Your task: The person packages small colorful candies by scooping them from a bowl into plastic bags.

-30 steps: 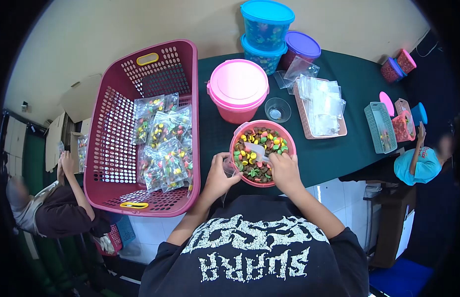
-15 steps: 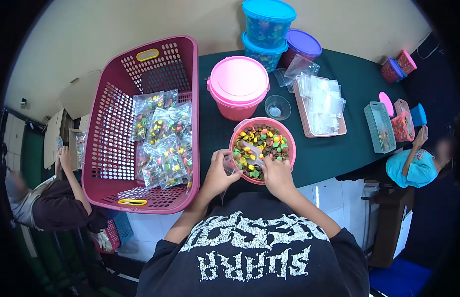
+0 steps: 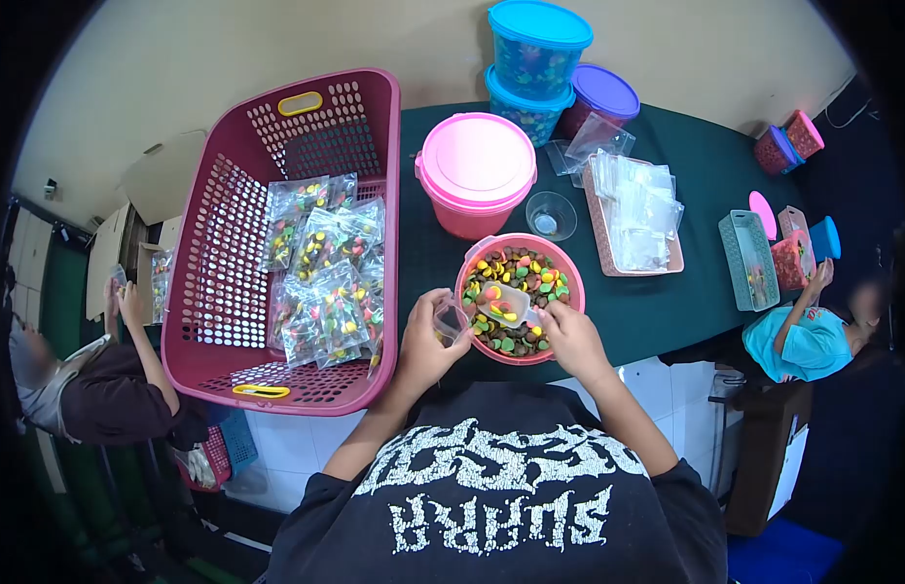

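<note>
My left hand (image 3: 428, 346) is closed on the edge of a small clear plastic bag (image 3: 451, 317), whose mouth gapes toward the tub. In my right hand (image 3: 574, 343) is the handle of a clear scoop (image 3: 505, 303), which carries a few yellow, orange and brown button-shaped sweets. The scoop is over a round pink tub (image 3: 578, 292) full of multicoloured button sweets (image 3: 530, 265), just right of the bag. Whether any sweets are inside the bag I cannot make out.
A maroon basket (image 3: 214, 263) of filled bags (image 3: 321, 302) stands left. Behind the tub are a lidded pink bucket (image 3: 477, 161), a glass bowl (image 3: 552, 216) and a tray of empty bags (image 3: 635, 209). Stacked blue tubs (image 3: 538, 58) stand farther back. People work at both sides.
My right hand has shifted right, drawing the scoop away from the bag, and the scoop's bowl now shows its load. The bag's mouth looks wider and rounder.
</note>
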The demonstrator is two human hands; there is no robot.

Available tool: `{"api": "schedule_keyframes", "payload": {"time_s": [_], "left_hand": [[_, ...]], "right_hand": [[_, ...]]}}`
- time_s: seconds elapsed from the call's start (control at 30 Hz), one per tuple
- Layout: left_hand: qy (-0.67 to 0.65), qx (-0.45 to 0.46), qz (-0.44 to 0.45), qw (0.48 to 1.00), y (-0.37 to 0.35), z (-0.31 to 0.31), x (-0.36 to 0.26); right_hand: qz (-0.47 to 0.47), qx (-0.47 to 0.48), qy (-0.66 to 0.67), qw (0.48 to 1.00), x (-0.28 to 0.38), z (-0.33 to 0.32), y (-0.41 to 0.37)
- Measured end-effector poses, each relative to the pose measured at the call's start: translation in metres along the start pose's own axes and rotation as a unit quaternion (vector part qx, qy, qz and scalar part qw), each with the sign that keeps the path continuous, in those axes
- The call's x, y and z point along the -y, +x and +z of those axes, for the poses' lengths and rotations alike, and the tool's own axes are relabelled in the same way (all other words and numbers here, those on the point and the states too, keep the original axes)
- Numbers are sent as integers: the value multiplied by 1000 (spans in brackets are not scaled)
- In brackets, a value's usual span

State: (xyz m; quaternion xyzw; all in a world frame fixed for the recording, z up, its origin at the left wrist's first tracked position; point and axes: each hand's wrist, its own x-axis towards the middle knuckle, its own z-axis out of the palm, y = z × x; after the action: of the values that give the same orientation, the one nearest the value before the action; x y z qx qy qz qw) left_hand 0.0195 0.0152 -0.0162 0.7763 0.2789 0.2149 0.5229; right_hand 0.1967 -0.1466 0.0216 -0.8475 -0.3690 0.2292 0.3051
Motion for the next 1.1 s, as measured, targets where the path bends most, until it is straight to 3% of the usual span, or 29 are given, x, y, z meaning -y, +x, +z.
{"api": "schedule_keyframes", "payload": {"time_s": [0.13, 0.27, 0.4, 0.5, 0.6, 0.67, 0.7, 0.8, 0.83, 0.9, 0.93, 1.03, 1.1], "left_hand": [[10, -8, 120, 993, 0, -5, -5], [-11, -14, 155, 988, 2, -1, -4], [127, -17, 164, 978, 4, -1, -14], [178, -2, 163, 971, 3, 3, -22], [196, 31, 165, 966, 0, 3, -37], [198, 63, 168, 964, 0, 4, -46], [197, 62, 170, 964, 1, 6, -51], [115, 97, 170, 974, 1, 11, -65], [114, 96, 170, 974, 3, 8, -66], [-131, 274, 42, 952, 9, -3, -68], [-226, 308, -31, 924, 10, -10, -81], [-212, 348, 7, 913, 18, -12, -65], [-243, 354, -33, 902, 13, -11, -61]], "right_hand": [[11, -31, 37, 999, -4, -13, 0], [15, -49, 74, 996, -2, -29, -2], [-5, -44, 95, 995, 10, -44, -7], [4, 5, 51, 999, 20, -54, -8], [-49, 19, -26, 998, 32, -58, -5], [-94, 50, -184, 977, 53, -69, -4], [-94, 49, -186, 977, 63, -75, -3], [-421, -13, -267, 867, 87, -85, 1], [-421, -13, -267, 867, 103, -90, 0], [-537, 18, -377, 755, 135, -102, -7], [-561, 2, -372, 739, 133, -96, -4], [-569, 31, -349, 744, 132, -86, 2], [-575, 41, -326, 749, 125, -74, 4]]}}
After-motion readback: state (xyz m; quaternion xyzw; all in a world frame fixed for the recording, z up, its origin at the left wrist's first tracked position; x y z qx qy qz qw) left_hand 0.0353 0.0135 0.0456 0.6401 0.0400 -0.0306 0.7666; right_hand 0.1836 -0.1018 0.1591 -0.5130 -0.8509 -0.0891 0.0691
